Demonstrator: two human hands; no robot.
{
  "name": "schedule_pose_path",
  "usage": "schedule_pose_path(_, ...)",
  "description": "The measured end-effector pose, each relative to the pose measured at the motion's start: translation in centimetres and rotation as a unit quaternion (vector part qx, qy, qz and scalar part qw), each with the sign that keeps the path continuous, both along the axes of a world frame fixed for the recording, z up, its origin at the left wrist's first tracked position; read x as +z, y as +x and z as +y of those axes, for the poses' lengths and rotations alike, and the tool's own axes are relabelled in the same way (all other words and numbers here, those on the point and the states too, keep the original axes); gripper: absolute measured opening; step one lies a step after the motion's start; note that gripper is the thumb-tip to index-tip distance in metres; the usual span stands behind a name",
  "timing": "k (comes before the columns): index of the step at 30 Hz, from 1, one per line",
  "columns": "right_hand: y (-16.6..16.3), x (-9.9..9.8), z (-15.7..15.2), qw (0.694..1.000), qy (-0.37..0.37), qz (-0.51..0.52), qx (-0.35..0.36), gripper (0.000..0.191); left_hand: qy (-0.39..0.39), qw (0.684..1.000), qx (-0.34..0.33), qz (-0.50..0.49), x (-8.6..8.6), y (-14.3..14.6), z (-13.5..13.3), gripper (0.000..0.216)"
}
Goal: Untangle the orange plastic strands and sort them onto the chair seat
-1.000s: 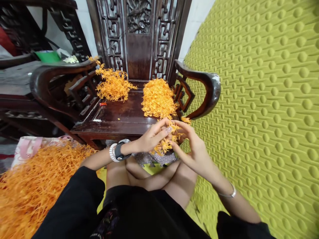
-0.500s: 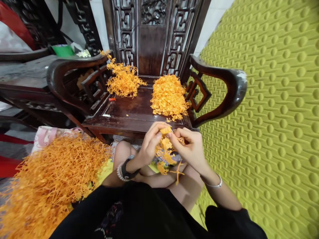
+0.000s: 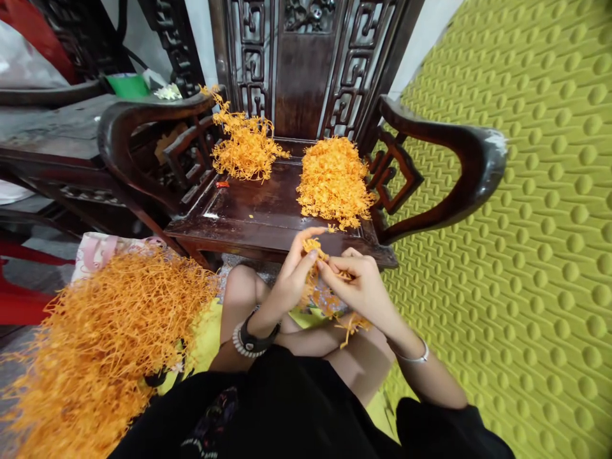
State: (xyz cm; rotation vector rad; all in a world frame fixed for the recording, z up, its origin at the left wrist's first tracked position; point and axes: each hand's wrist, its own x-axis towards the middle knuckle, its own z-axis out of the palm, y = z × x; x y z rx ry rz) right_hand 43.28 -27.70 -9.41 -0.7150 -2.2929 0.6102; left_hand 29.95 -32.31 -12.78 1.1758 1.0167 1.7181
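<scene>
Above my lap, my left hand [image 3: 294, 273] pinches a small bunch of orange plastic sprigs [image 3: 312, 246] between thumb and fingers. Close beside it, my right hand [image 3: 361, 284] is closed, its thumb and forefinger meeting at the same bunch, with thin orange stems showing between the fingers. More orange pieces [image 3: 354, 324] dangle below, partly hidden by the right hand. Beyond the hands, a dense stack of orange sprigs [image 3: 335, 178] and a looser pile [image 3: 248, 150] rest on the dark wooden chair seat [image 3: 258, 207].
A large heap of orange strands [image 3: 129, 312] lies at my left, beside a pink and white bag [image 3: 93, 255]. The chair's curved right arm [image 3: 478, 166] stands before a yellow bumpy mat [image 3: 540, 255]. A side table holds a green container [image 3: 128, 85]. A red wrapper [image 3: 222, 184] lies on the seat.
The bunch at my left fingertips has turned and shows a frilly end. The dangling pieces have swung to the right. My view has shifted slightly, and both hands stay close together.
</scene>
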Motion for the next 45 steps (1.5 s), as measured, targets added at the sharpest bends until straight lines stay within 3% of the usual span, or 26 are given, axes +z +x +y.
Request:
schedule_pose_path(4, -1.1, -1.4, 0.1, 0.997, 0.056, -0.016, -0.049, 0.045, -0.009, 0.998, 0.005, -0.062, -1.2, 0.5, 0.6, 0.012)
schedule_pose_path(7, -1.6, -2.4, 0.2, 0.996, 0.059, 0.006, -0.065, 0.043, -0.011, 0.997, 0.07, -0.002, -2.1, 1.0, 0.9, 0.016)
schedule_pose_path(11, -1.2, -2.5, -0.3, 0.998, -0.061, 0.0, -0.004, 0.048, 0.002, 0.974, 0.189, 0.122, -2.7, -0.4, 1.0, 0.039)
schedule_pose_path(14, -0.8, -2.0, -1.5, 0.987, -0.151, -0.028, 0.055, 0.052, 0.007, 0.961, 0.218, 0.167, -2.6, -2.2, 0.6, 0.05)
schedule_pose_path(18, -1.4, -2.1, -3.3, 0.989, -0.141, -0.013, 0.044, 0.051, -0.04, 0.976, 0.194, 0.086, -2.0, -3.4, 1.5, 0.057)
schedule_pose_path(22, -2.7, -3.2, -3.9, 0.99, -0.11, 0.071, -0.05, 0.05, -0.075, 0.987, 0.137, -0.029, -1.5, -3.5, 5.0, 0.061)
schedule_pose_path(27, -3.3, -3.2, -3.3, 0.956, -0.147, 0.186, -0.172, 0.048, -0.079, 0.995, 0.045, -0.049, 0.6, -2.1, 9.7, 0.055)
schedule_pose_path(30, -3.1, -2.3, -2.5, 0.924, -0.135, 0.255, -0.25, 0.048, -0.049, 0.998, 0.03, 0.03, 2.8, 0.5, 12.0, 0.051)
schedule_pose_path(33, -2.3, -1.4, -2.4, 0.893, -0.104, 0.316, -0.303, 0.048, 0.006, 0.971, 0.108, 0.212, 5.1, 2.8, 14.5, 0.054)
schedule_pose_path(35, -1.4, -1.1, -3.5, 0.882, -0.09, 0.328, -0.325, 0.048, 0.01, 0.941, 0.17, 0.291, 6.5, 2.7, 16.7, 0.053)
schedule_pose_path(38, 0.5, -1.1, -5.6, 0.875, -0.066, 0.326, -0.352, 0.048, -0.031, 0.924, 0.229, 0.304, 7.8, 0.1, 20.3, 0.047)
schedule_pose_path(41, 2.2, -1.1, -6.0, 0.858, -0.054, 0.356, -0.365, 0.049, -0.063, 0.906, 0.24, 0.343, 7.2, -2.4, 23.5, 0.042)
schedule_pose_path(45, 3.2, -0.9, -3.5, 0.882, -0.121, 0.355, -0.287, 0.04, -0.069, 0.855, 0.194, 0.476, 4.8, -1.4, 25.3, 0.041)
